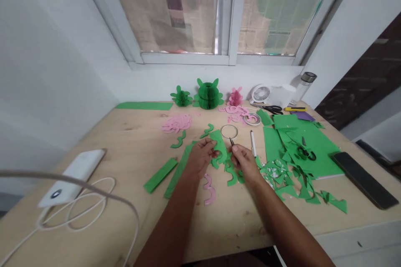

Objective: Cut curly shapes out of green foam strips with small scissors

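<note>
My left hand pinches a piece of green foam sheet at the middle of the wooden table. My right hand is closed around a thin dark pointed tool, whose tip meets the right edge of the foam piece. Green curved cutouts lie under and between both hands. A pink curved cutout lies just in front of my left wrist.
Green strips lie left of my hands; green sheets, scraps and black scissors to the right. A white pen, tape rings, pink cutouts, paper cactus models, fan, phone, power bank with cable.
</note>
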Demonstrator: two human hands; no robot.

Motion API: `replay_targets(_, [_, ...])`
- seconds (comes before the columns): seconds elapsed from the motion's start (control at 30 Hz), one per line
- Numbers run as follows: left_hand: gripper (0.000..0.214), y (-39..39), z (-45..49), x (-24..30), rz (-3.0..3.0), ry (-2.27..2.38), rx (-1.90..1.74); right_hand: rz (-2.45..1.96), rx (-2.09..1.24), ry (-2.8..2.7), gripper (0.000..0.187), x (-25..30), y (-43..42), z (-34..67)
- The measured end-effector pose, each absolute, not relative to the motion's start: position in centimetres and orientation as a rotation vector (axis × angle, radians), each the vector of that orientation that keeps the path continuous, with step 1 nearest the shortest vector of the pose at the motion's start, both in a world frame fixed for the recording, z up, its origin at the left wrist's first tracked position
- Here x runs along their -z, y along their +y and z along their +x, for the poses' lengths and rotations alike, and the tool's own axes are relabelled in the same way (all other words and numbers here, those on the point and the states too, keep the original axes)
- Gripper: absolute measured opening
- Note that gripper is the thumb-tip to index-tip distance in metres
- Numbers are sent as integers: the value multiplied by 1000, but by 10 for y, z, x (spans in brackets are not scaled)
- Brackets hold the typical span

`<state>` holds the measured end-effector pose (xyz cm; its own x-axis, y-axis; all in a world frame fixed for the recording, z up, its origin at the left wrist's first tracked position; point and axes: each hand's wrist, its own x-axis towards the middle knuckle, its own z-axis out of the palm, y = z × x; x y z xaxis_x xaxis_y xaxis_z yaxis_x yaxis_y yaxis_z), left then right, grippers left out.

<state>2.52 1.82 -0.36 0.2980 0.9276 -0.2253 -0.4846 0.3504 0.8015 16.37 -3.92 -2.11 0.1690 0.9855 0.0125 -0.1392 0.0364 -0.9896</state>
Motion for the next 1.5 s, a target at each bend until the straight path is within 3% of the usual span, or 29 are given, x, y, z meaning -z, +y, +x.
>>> replay_targets(0.27, [32,12,27,-3,659,697,-951,-1184,-1076,-998,29,21,-36,163])
replay_targets(0.6, [30,13,28,3,701,687,-926,-1225,-1013,-1000,23,28,-33,164])
replay_targets(0.93, [31,11,28,4,740,739,-907,-1272,-983,-898,26,35,-29,165])
replay_targets(1.2, [30,14,27,6,703,784,-973,-1262,-766,-973,32,16,-41,161])
replay_targets(1.5, [30,17,22,1,540,701,-969,-1144,-1003,-1130,47,16,-45,163])
